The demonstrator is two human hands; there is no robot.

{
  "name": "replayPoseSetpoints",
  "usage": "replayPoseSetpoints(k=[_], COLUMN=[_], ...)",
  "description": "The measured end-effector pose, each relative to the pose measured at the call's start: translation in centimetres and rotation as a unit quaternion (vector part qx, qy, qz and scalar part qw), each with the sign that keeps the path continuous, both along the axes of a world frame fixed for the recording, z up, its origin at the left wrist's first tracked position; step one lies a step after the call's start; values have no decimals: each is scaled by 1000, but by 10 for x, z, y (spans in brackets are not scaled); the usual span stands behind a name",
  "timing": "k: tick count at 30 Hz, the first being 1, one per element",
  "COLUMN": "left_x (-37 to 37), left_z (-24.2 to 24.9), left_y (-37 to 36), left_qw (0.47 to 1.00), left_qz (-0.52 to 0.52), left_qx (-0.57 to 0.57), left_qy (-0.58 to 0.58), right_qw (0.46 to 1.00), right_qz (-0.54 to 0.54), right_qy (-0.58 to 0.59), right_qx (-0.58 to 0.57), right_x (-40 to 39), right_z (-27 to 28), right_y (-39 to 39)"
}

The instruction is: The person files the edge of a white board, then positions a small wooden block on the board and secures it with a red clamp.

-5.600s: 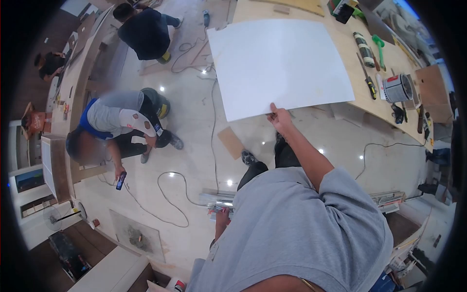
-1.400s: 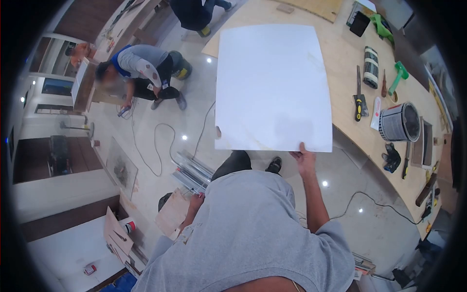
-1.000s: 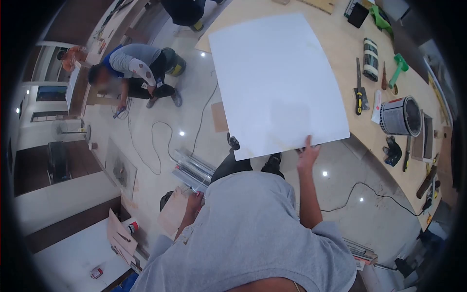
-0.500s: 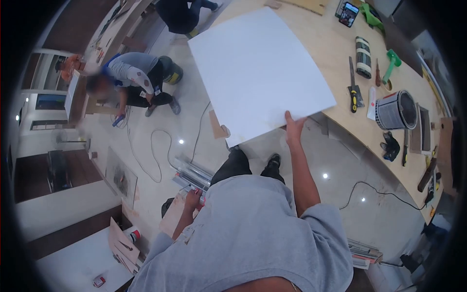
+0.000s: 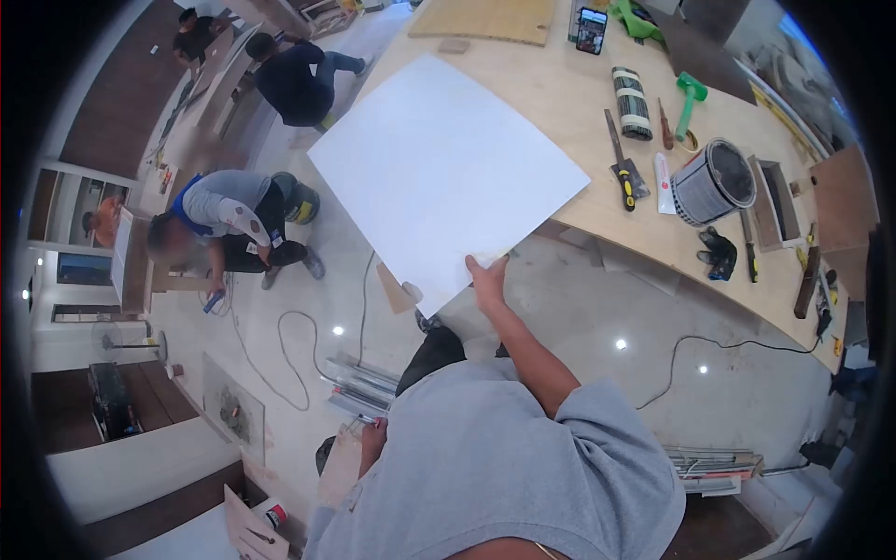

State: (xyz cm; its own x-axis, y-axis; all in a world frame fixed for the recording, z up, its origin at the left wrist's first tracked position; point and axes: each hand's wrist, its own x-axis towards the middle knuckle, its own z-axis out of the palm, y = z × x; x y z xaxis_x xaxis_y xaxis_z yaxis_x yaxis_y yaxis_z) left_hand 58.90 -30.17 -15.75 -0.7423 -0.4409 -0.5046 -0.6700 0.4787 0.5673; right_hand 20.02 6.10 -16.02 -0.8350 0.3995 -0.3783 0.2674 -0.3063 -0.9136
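Observation:
A large white board (image 5: 443,177) lies tilted across the near edge of the wooden worktable (image 5: 551,103), its near corner jutting out over the floor. My right hand (image 5: 487,280) grips the board's near edge, thumb on top and fingers hidden beneath. Low at my left side, my left hand (image 5: 373,437) is closed around something small that I cannot make out. Near it on the floor lies a bundle of metal strips (image 5: 366,387). A small notch shows in the board's edge close to its near corner.
Right on the table are a paint can (image 5: 714,182), a green mallet (image 5: 689,103), a yellow-black handled tool (image 5: 623,173), a black glove (image 5: 717,254) and a phone (image 5: 590,31). A crouching person (image 5: 229,219) works at left. Cables (image 5: 301,355) snake over the floor.
The board has swung round and shifted left and nearer in view, with my right hand still on its edge. My left hand has dropped lower in view, and the camera's view has turned.

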Motion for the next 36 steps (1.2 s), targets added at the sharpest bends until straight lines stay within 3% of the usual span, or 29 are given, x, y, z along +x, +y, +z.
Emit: replayPoseSetpoints(k=[3, 6, 9, 12, 15, 18, 21, 22, 24, 27, 28, 31, 32, 35, 36], left_x=[18, 24, 23, 25, 19, -17, -35, -28, -24, 2, 4, 8, 2, 10, 16], left_z=[-27, -35, -41, -44, -40, 17, 48, 46, 12, -40, -33, -26, 5, 11, 3], left_y=[-11, -12, -18, -24, -24, 19, 41, 37, 20, -4, -3, 3, 20, 25, 23], left_qw=[999, 997, 995, 991, 990, 1000, 999, 997, 991, 993, 998, 994, 998, 991, 995], left_qz=[-37, -55, -74, -94, -98, 13, 8, -3, -67, -52, -28, -17, 25, 18, 11], left_qx=[-35, -55, -73, -91, -101, 2, -51, -72, -116, -90, -58, -107, -57, -102, -97], left_qy=[14, 13, 12, 17, 18, 0, -9, -8, 4, 57, 21, 29, -7, -85, -16], right_qw=[997, 997, 995, 991, 996, 988, 986, 995, 992, 996, 998, 997, 998, 999, 999], right_qz=[48, 67, 75, 117, 84, 78, 55, 43, 87, 78, 62, 63, 56, 27, 11], right_qy=[-35, -6, 41, -12, -1, -3, -2, 59, 40, 9, 1, 36, 30, 4, 7], right_qx=[53, -35, -43, -60, 21, 132, 157, 71, 86, 49, 25, 37, 16, -30, -36], right_x=[6, 10, -2, -19, -9, 25, 28, 23, -5, -28, -31, -23, -30, -27, -35], right_z=[16, 19, 15, 30, 31, -7, -8, -8, -8, 22, 25, 9, 13, 31, 36], right_y=[36, 78, 112, 140, 137, 105, 93, 94, 110, 120, 121, 110, 106, 103, 101])
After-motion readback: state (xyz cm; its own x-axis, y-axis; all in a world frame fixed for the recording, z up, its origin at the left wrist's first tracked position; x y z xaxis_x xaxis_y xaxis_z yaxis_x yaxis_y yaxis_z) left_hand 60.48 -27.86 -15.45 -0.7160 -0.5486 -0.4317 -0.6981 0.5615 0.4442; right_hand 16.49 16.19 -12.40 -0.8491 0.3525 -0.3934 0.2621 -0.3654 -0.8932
